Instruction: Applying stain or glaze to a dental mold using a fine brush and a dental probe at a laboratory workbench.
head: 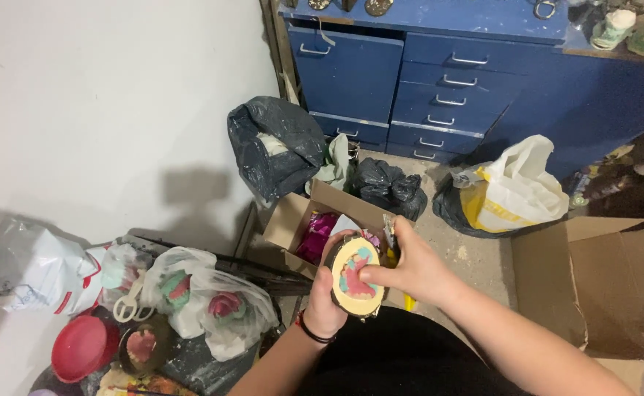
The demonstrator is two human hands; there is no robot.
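My left hand holds a round yellow mould with a pink and teal shape in its face, gripping it from behind and below. My right hand rests on the mould's front, its thumb pressing on the pink part, and its fingers also pinch a small slim object at the top. A black band sits on my left wrist. Both hands hover above a small open cardboard box on the floor.
Blue drawer cabinet at the back. Black rubbish bags and a white and yellow bag lie before it. A large cardboard box stands right. At left are clear bags holding moulds, a red lid and white scissors.
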